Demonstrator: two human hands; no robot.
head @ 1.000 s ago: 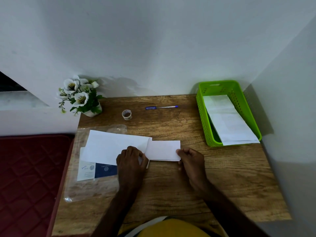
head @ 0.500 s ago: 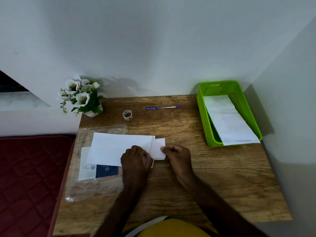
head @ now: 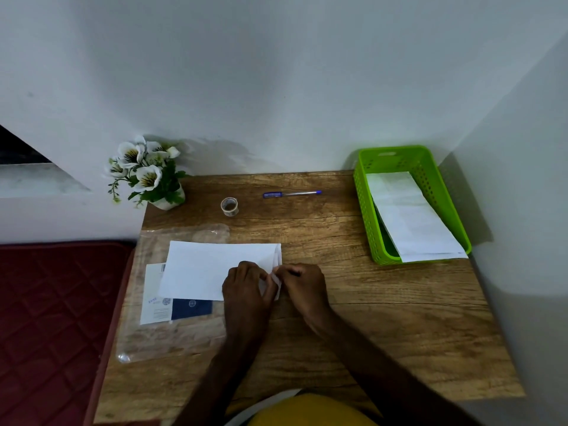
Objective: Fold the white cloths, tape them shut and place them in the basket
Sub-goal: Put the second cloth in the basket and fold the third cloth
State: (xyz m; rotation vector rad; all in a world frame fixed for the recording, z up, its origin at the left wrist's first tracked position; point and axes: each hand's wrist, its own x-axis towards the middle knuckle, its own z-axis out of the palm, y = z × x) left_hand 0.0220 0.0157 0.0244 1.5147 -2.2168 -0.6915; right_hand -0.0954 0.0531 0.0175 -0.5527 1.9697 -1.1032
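A flat white cloth (head: 203, 269) lies on the wooden table (head: 384, 302), left of centre. My left hand (head: 246, 287) presses down on its right end. My right hand (head: 302, 284) pinches the folded-over right edge against the left hand's fingers. A small roll of clear tape (head: 229, 206) stands farther back, untouched. The green basket (head: 365, 210) sits at the back right and holds folded white cloths (head: 412, 216) that stick out over its near rim.
A blue pen (head: 290, 194) lies behind the tape. A pot of white flowers (head: 147, 173) stands at the back left corner. A clear plastic sleeve (head: 172, 336) with a white and blue card (head: 172, 309) lies under the cloth. A red mattress (head: 52, 318) borders the table's left edge.
My right hand has carried the cloth's right flap leftward over the rest, so the cloth is shorter. Both hands now meet at the fold.
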